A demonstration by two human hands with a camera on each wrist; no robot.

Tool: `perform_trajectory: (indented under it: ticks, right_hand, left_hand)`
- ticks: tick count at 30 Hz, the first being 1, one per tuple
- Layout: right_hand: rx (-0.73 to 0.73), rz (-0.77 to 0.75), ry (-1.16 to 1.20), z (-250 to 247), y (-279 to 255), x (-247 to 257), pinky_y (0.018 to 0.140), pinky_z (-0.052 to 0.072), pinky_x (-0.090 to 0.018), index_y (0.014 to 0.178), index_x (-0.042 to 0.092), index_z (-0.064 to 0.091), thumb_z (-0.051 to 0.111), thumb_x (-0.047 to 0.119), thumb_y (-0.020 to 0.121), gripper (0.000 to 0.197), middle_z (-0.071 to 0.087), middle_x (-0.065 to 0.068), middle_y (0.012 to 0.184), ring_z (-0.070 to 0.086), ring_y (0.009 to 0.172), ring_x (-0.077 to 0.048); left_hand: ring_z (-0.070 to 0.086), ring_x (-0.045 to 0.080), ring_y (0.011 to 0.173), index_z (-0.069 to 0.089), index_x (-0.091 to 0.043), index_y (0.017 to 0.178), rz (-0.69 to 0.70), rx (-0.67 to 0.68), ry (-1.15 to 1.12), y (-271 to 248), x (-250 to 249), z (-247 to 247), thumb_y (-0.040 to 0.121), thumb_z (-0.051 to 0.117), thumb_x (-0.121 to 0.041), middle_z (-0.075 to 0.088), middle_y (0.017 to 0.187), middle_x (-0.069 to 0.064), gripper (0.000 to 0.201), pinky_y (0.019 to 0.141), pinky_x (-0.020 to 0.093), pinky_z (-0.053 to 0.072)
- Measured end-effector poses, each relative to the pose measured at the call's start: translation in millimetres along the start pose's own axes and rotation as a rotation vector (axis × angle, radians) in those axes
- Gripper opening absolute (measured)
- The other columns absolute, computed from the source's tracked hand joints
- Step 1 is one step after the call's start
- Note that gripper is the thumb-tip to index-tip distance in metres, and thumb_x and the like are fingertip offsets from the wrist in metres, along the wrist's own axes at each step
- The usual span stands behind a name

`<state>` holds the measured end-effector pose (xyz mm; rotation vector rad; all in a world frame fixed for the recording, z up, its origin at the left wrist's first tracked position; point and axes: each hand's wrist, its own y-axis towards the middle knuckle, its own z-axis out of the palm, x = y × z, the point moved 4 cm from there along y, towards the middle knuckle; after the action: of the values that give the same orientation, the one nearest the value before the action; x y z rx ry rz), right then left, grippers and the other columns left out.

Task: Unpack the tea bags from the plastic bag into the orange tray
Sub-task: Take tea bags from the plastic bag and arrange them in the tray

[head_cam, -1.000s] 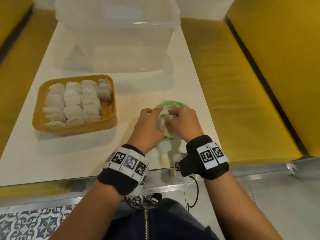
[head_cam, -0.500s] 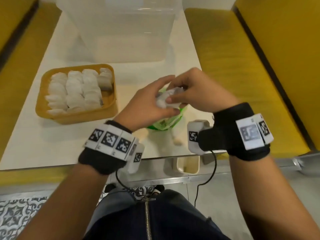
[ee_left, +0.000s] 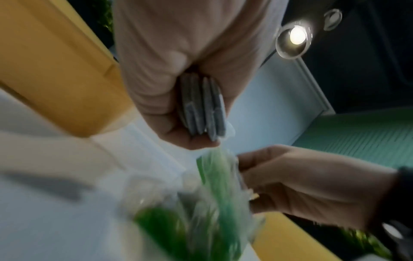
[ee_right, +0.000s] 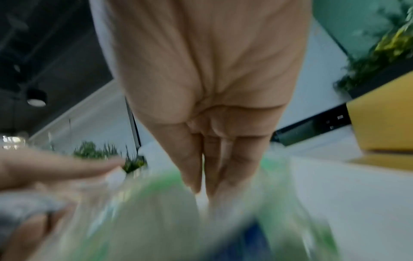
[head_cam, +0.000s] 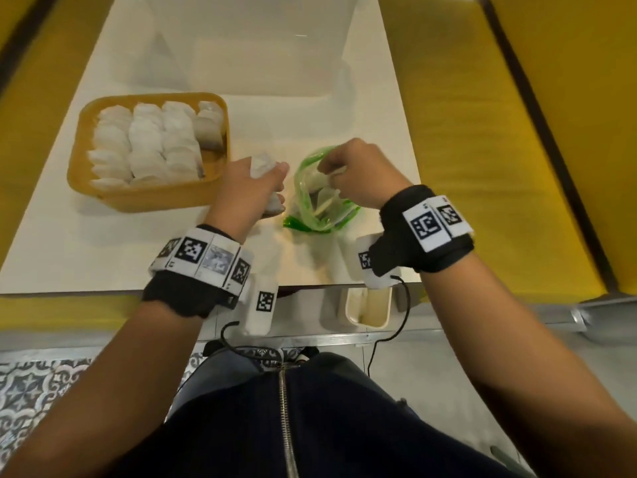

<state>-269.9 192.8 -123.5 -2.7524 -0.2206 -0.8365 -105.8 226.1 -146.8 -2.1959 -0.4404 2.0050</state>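
My left hand (head_cam: 256,182) grips a small stack of white tea bags (head_cam: 263,163), held just right of the orange tray (head_cam: 79,146); the left wrist view shows the tea bags (ee_left: 202,107) edge-on between thumb and fingers. The tray holds several rows of tea bags (head_cam: 151,143). My right hand (head_cam: 348,170) pinches the rim of the green-and-clear plastic bag (head_cam: 319,198), which stands open on the white table (head_cam: 103,243). More tea bags show inside it. In the right wrist view the plastic bag (ee_right: 178,220) is a blur below my fingers (ee_right: 225,159).
A large clear plastic container (head_cam: 248,43) stands at the table's far end. Yellow benches (head_cam: 482,150) flank the table on both sides. A small cream bin (head_cam: 368,308) sits below the table's near edge, by my knees.
Both hands were together at the bag, lifting tea bags out. Now my left hand has drawn away to the left with the tea bags, and my right hand stays on the bag's rim.
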Motion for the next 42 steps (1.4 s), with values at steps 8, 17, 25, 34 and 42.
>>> perform_trajectory:
  ticks: [8,17,25,34,42]
  right_hand:
    - [0.025,0.138,-0.09,46.7,23.7,-10.2,0.093,0.043,-0.031,0.131,0.002,0.049,0.058,0.013,0.086,0.047,0.058,-0.014,0.128,0.054,0.119,-0.03]
    - [-0.022,0.162,0.069,31.8,21.9,-14.1,0.054,0.036,-0.018,0.096,0.006,0.072,0.078,0.014,0.074,0.024,0.058,0.001,0.07,0.053,0.069,-0.014]
    - [-0.103,0.074,0.468,-11.1,0.3,-15.7,0.05,0.043,-0.02,0.089,0.007,0.073,0.077,0.013,0.078,0.014,0.061,-0.005,0.073,0.053,0.061,-0.011]
    - [-0.211,0.061,0.688,-33.9,-2.2,-6.8,0.04,0.033,-0.014,0.093,0.006,0.065,0.074,0.003,0.078,0.018,0.058,-0.002,0.066,0.045,0.045,-0.002]
    - [-0.157,0.057,0.986,-27.0,-6.4,5.4,0.061,0.052,-0.024,0.082,0.009,0.063,0.072,0.0,0.079,0.013,0.065,-0.008,0.08,0.066,0.074,-0.017]
  left_hand:
    - [0.065,0.024,0.076,0.061,-0.026,0.07,0.057,0.015,0.316,-6.4,18.9,21.1,0.077,0.074,-0.025,0.064,0.071,-0.003,0.014,0.076,0.04,0.057]
    - [0.065,0.032,0.078,0.06,-0.02,0.065,0.084,-0.006,0.286,-7.0,17.9,11.7,0.074,0.069,-0.025,0.061,0.067,0.001,0.013,0.077,0.051,0.056]
    - [0.063,0.017,0.077,0.064,-0.019,0.083,-0.004,-0.018,0.092,1.7,18.2,6.9,0.085,0.069,-0.023,0.064,0.078,-0.002,0.007,0.068,0.029,0.052]
    - [0.056,0.011,0.058,0.058,-0.013,0.094,-0.128,-0.116,-0.485,6.1,-12.2,-1.0,0.1,0.044,-0.032,0.054,0.073,-0.001,0.024,0.059,0.023,0.051]
    - [0.069,0.012,0.071,0.066,-0.007,0.091,-0.23,0.005,-0.639,5.8,-18.7,5.9,0.101,0.035,-0.041,0.072,0.073,0.001,0.047,0.062,0.022,0.057]
